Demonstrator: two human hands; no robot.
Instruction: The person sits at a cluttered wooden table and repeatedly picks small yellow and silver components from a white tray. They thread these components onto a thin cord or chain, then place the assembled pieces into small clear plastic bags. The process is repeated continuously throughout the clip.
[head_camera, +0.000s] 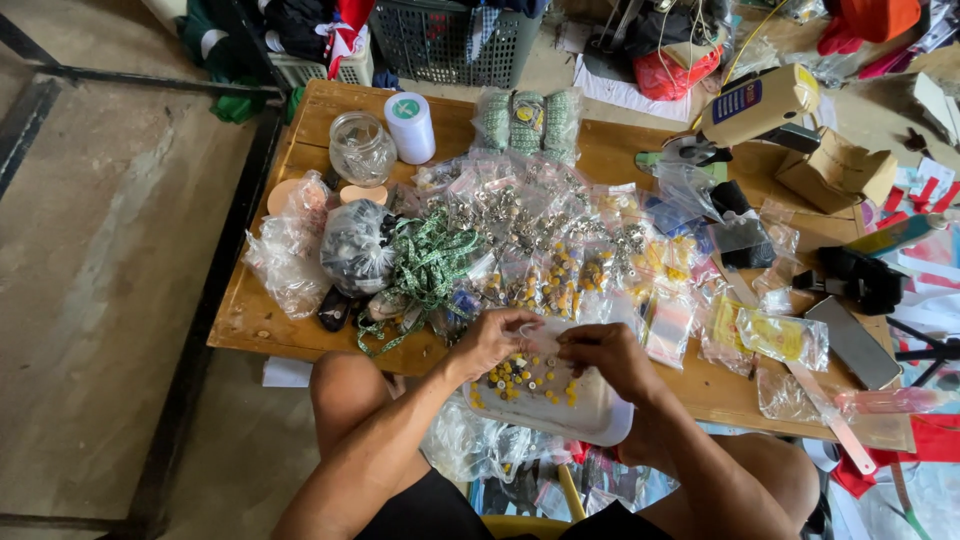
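My left hand (492, 340) and my right hand (607, 356) meet over a white tray (600, 425) at the near edge of a low wooden table (260, 320). Small yellow and dark beads (512, 380) lie scattered in the tray. Both hands pinch a small clear plastic bag (543, 336) between their fingertips, just above the tray. What is inside the bag is too small to tell.
Several clear bags of small parts (560, 250) cover the table's middle. A green patterned ribbon (425, 265), a glass jar (361, 148) and a white roll (410, 126) sit to the left. A glue gun (755, 105), a cardboard box (838, 172) and a long ruler (830, 410) lie right.
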